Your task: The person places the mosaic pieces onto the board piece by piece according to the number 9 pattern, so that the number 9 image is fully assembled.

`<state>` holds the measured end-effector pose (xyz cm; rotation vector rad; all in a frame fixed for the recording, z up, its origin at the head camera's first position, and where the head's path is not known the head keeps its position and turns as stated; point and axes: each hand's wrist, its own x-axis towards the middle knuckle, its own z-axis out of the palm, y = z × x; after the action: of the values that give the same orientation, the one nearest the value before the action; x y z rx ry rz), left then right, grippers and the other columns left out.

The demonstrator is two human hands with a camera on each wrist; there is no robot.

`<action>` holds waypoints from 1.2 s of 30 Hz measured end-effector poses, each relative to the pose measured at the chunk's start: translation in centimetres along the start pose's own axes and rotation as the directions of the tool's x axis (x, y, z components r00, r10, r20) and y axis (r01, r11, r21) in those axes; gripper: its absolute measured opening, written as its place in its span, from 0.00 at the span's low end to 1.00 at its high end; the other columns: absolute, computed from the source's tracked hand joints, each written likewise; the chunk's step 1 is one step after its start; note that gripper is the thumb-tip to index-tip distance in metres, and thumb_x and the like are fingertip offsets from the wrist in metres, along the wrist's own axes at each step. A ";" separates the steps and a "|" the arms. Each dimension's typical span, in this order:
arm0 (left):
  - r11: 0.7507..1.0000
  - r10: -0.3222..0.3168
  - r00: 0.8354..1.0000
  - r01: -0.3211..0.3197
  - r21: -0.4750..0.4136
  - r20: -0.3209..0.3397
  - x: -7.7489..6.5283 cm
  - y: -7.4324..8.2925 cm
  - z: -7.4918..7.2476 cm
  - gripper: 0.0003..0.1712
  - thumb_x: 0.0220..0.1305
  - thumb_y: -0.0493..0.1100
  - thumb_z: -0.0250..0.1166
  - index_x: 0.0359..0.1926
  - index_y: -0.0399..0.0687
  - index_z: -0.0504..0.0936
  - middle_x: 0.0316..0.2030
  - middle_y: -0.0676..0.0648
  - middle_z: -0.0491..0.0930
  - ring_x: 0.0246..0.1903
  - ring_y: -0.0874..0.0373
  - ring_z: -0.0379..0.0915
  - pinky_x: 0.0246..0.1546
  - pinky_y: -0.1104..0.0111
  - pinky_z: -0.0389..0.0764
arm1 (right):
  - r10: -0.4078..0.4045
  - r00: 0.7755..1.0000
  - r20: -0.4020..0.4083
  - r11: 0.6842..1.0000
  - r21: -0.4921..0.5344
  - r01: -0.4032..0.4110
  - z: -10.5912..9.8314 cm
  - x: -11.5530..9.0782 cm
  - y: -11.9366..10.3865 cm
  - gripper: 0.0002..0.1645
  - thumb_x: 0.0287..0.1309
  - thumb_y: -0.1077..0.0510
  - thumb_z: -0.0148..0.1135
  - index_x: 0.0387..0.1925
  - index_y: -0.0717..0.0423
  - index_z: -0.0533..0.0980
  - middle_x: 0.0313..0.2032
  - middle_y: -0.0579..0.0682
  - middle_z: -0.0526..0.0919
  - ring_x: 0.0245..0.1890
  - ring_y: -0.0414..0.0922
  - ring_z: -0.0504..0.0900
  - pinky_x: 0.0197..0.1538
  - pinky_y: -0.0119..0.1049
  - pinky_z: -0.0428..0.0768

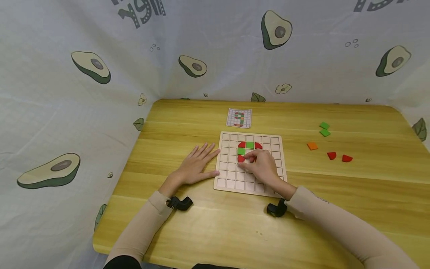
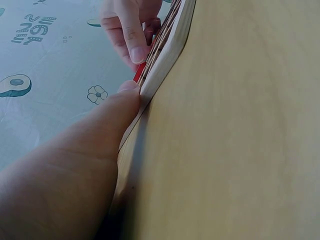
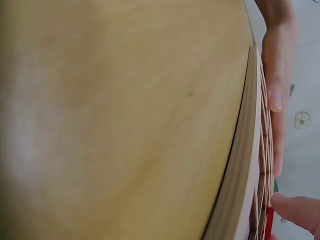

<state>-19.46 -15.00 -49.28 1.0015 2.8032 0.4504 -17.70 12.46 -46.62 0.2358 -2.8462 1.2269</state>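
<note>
A pale wooden grid board (image 1: 231, 175) lies on the table. In it sit a red quarter-round tile (image 1: 242, 144), a green square tile (image 1: 250, 145), another red quarter-round tile (image 1: 258, 145) and a second green tile (image 1: 241, 151). Below that last one, my right hand (image 1: 263, 166) pinches a red tile (image 1: 241, 158) between thumb and forefinger, at the grid. That hand hides part of the board's middle. My left hand (image 1: 196, 164) lies with fingers spread on the table, its fingertips and thumb (image 2: 129, 90) touching the board's left edge.
Behind the board lies a pattern card (image 1: 239, 118) showing a coloured figure on a grid. On the right are loose green tiles (image 1: 324, 132), an orange square tile (image 1: 312, 146) and red tiles (image 1: 347, 158). An avocado-print curtain (image 1: 228, 78) hangs behind the table.
</note>
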 end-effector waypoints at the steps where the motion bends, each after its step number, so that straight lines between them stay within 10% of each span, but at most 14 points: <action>1: 1.000 0.000 1.000 0.000 -0.001 0.000 0.0 0.0 0.0 0.48 0.70 0.72 0.48 0.81 0.62 0.42 0.79 0.49 0.35 0.77 0.51 0.26 0.74 0.56 0.27 | -0.004 1.000 -0.001 1.000 -0.003 0.004 0.0 0.0 0.0 0.17 0.47 0.54 0.80 0.35 0.62 0.87 0.24 0.50 0.78 0.27 0.47 0.71 0.31 0.38 0.67; 36: 1.000 -0.010 1.000 0.010 0.002 0.012 0.0 0.1 0.1 0.48 0.69 0.74 0.46 0.81 0.63 0.41 0.79 0.51 0.33 0.77 0.53 0.24 0.73 0.57 0.25 | -0.074 0.996 0.046 0.994 -0.078 0.077 -0.7 0.0 0.0 0.16 0.55 0.58 0.74 0.43 0.62 0.86 0.23 0.46 0.75 0.29 0.48 0.70 0.34 0.39 0.62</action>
<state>-19.41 -14.95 -49.32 0.9873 2.7975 0.4394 -17.74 12.96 -46.18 0.3677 -2.8861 1.1052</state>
